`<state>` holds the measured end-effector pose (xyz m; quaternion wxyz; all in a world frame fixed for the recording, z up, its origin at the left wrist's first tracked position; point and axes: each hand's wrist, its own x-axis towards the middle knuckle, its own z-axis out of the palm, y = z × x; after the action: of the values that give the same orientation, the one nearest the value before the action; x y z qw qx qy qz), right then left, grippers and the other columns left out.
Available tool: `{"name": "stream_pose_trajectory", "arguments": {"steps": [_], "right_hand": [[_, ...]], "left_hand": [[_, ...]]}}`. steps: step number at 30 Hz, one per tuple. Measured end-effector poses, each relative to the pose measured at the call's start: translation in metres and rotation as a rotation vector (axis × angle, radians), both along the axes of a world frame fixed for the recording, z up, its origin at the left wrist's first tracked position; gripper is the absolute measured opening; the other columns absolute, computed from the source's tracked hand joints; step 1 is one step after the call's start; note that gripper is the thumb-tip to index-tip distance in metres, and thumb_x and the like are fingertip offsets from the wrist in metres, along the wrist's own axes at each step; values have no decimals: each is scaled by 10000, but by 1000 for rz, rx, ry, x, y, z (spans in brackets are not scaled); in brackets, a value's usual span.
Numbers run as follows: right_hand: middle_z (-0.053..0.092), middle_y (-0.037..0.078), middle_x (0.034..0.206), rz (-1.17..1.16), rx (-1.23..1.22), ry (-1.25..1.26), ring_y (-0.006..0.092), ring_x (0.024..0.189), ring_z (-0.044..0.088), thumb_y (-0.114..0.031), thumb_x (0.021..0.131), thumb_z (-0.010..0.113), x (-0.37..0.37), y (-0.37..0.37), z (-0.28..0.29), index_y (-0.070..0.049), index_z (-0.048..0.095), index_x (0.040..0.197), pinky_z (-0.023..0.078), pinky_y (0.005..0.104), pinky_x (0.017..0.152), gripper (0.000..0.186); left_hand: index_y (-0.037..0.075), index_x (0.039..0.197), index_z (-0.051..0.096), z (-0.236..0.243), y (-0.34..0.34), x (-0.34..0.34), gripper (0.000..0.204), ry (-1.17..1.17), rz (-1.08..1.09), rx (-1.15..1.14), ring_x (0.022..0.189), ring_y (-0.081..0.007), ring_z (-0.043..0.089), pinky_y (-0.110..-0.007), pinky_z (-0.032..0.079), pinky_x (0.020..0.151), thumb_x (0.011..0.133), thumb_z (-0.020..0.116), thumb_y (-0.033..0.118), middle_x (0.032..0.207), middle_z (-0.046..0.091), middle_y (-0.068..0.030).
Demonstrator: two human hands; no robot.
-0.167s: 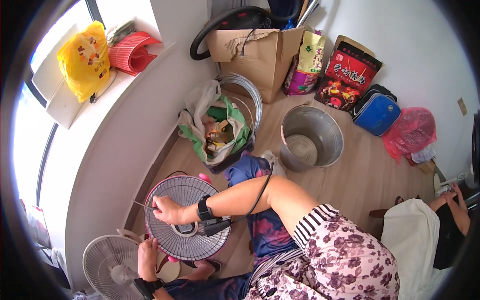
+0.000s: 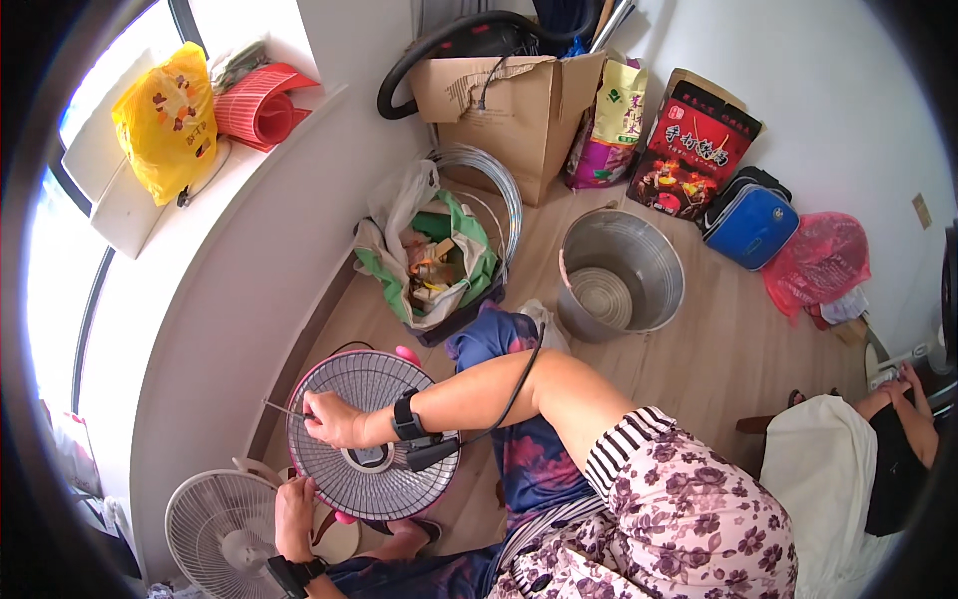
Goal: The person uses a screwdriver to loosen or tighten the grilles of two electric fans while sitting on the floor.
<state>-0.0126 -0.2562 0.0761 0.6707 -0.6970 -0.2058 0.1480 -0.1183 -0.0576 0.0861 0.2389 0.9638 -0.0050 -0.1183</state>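
Note:
A pink-rimmed fan (image 2: pixel 399 489) with a dark round wire grille sits before my knees. My right hand (image 2: pixel 334 419) is closed over the grille, gripping a screwdriver (image 2: pixel 283 408); its thin metal shaft points left past the fan's rim. The handle is mostly hidden in my fist. At the near left rim, my left hand (image 2: pixel 294 517) has its fingers closed on the edge of the fan. A black strap with a dark device (image 2: pixel 429 454) and cable is on my right wrist. Whether the screwdriver tip touches anything cannot be made out.
A white fan (image 2: pixel 225 534) stands beside my left hand. Ahead are a green and white bag (image 2: pixel 469 240) of odds and ends, a wire coil (image 2: pixel 511 200), a metal bucket (image 2: pixel 649 260) and a cardboard box (image 2: pixel 499 130). Another person's hands (image 2: pixel 903 384) show at far right.

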Motion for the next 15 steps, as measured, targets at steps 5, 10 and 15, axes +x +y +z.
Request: {"name": "stream_pose_trajectory", "arguments": {"steps": [5,10,15], "right_hand": [[520,94,541,2,4,8,150,396,508,-76,833,521,0,-1,1,46,424,918,425,298,399,177],[519,97,539,13,6,10,154,395,507,-74,829,524,-1,-1,0,47,422,917,428,303,401,181],[517,108,533,1,2,-36,161,387,503,-76,820,529,0,2,-3,49,423,912,424,307,401,188]], "left_hand": [[-62,729,574,-3,1,0,162,-124,-87,31,685,-396,538,-438,419,622,769,577,94,706,542,-233],[-62,722,574,4,-5,-1,154,-114,-76,40,682,-395,539,-436,421,617,754,595,87,701,541,-232],[-65,727,579,3,-2,-2,151,-120,-83,71,679,-402,537,-437,422,612,750,601,83,707,544,-241]]}}
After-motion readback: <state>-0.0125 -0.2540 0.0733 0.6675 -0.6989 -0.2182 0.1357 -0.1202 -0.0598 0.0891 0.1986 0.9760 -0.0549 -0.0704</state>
